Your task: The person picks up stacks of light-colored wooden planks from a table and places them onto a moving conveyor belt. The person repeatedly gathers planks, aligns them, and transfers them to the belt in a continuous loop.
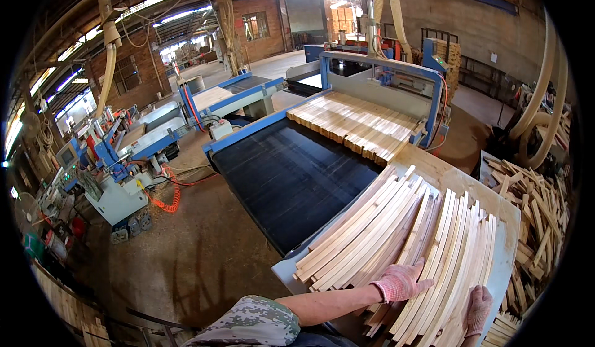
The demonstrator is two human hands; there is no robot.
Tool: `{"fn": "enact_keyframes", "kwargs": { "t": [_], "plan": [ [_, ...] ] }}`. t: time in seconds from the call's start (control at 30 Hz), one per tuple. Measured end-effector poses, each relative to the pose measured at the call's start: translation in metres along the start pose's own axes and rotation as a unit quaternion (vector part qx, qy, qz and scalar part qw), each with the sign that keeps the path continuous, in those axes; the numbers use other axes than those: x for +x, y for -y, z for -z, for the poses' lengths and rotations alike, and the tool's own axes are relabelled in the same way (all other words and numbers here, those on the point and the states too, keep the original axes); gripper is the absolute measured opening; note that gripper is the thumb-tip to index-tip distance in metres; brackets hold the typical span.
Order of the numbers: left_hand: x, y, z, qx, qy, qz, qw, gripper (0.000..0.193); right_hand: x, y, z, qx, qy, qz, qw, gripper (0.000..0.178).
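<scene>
Long pale wooden strips [362, 229] lie side by side in rows on a grey-topped table in front of me. My left hand [400, 282], in a pinkish knit glove, rests across the middle of them with thumb and fingers stretched out. Darker strips show beneath and beside that hand. At the near right end, my right hand [478, 311], gloved too, has its fingers bent against the outer strips [458, 285]; its fingertips are partly hidden.
Beyond the strips runs a black conveyor belt [297, 173] with a blue frame. A row of wooden pieces [356, 121] lies on it before a blue machine gantry [384, 62]. A heap of offcuts [539, 223] is at right; another machine [124, 192] stands left.
</scene>
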State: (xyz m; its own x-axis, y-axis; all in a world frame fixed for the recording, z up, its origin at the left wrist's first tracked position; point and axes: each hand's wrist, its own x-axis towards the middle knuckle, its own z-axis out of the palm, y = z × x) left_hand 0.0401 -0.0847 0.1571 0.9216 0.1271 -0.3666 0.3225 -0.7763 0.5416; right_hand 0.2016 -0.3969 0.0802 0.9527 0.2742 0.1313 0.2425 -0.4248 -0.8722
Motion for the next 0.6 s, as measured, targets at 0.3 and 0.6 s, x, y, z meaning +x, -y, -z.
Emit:
{"fn": "enact_keyframes", "kwargs": {
  "t": [0.3, 0.6],
  "plan": [
    [0.016, 0.016, -0.022, -0.003, -0.046, -0.019, 0.999, 0.109, 0.002, -0.007, -0.003, 0.053, 0.015, -0.026, 0.998, 0.04],
    [0.008, 0.005, -0.011, 0.006, -0.048, -0.015, 0.999, 0.104, -0.005, -0.008, -0.002, 0.074, -0.026, -0.005, 0.997, 0.038]
  ]
}}
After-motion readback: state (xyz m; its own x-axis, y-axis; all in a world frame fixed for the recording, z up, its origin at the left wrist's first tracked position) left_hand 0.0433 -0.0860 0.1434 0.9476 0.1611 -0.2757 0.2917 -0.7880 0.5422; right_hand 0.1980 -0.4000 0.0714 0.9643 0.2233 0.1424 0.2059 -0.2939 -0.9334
